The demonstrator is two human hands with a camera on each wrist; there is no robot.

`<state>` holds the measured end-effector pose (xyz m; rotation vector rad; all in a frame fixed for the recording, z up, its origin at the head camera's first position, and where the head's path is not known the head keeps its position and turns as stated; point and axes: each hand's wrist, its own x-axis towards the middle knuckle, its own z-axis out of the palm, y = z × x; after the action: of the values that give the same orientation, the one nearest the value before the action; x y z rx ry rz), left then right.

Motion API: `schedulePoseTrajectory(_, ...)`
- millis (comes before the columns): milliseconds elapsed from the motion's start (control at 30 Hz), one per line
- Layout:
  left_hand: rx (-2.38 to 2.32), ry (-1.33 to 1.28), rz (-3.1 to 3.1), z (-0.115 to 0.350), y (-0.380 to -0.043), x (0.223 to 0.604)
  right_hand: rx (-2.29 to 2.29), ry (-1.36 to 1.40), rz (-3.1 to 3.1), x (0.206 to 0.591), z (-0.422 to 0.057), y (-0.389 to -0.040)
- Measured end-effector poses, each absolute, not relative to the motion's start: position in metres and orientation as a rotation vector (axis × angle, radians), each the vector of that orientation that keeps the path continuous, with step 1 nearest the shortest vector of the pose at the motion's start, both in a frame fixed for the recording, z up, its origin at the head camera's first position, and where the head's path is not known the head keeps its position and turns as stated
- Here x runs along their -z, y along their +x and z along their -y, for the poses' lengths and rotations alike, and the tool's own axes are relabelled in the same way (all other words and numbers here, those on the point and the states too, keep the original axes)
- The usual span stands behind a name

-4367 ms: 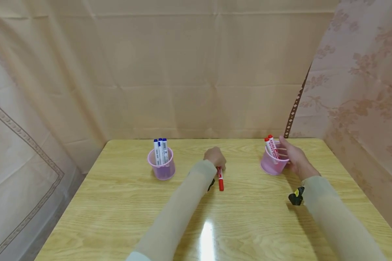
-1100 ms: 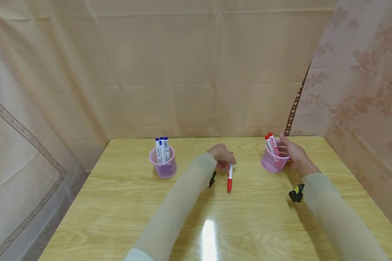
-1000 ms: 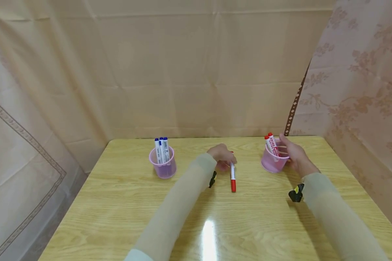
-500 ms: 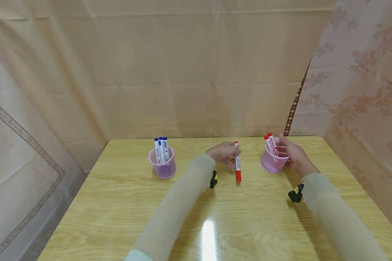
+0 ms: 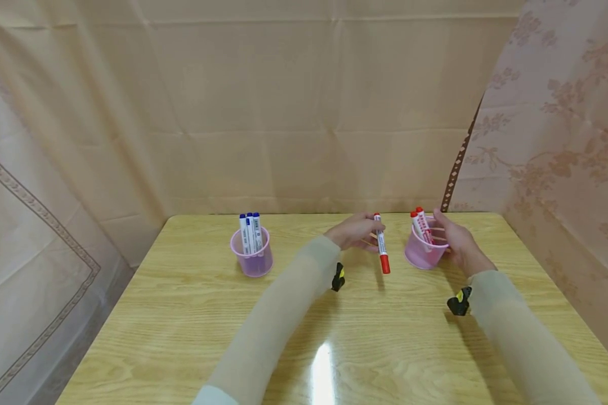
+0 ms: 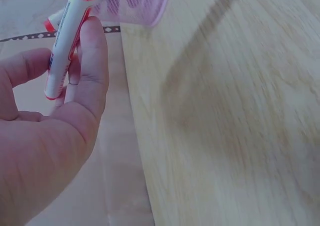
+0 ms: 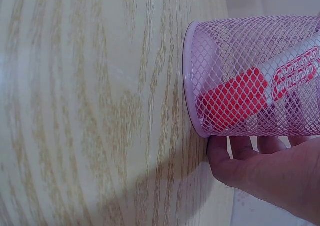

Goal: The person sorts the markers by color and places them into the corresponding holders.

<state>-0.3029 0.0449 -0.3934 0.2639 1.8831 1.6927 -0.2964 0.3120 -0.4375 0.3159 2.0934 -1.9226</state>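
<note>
A red-and-white whiteboard marker [image 5: 381, 243] is pinched between the thumb and fingers of my left hand [image 5: 357, 230], raised over the table with its red cap tilted down toward me. In the left wrist view the marker [image 6: 68, 43] lies between thumb and fingertips, the palm facing up. To its right, my right hand [image 5: 461, 243] holds a pink mesh pen cup [image 5: 421, 254], fingers reaching round its far side. Two red-ended markers [image 5: 423, 226] lean inside that cup. Up close in the right wrist view, the cup's mesh wall [image 7: 240, 51] shows a red cap [image 7: 237, 98] inside.
A second pink pen cup [image 5: 254, 263] with several blue-ended markers [image 5: 250, 233] stands on the left of the wooden table [image 5: 182, 315]. A beige cloth [image 5: 284, 112] hangs behind the table's far edge, with patterned cloth [image 5: 562, 140] at the right.
My left hand has picked the red marker up off the table and carried it right, toward the right-hand cup. The right hand and both cups stay in place.
</note>
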Motion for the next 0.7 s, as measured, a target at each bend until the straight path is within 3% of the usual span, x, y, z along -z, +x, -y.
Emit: schedulePoseTrajectory(700,-1.621,0.365,-1.856,-0.087,-0.292,0.366,1.891,0.316,-2.116,0.435,-0.313,-0.296)
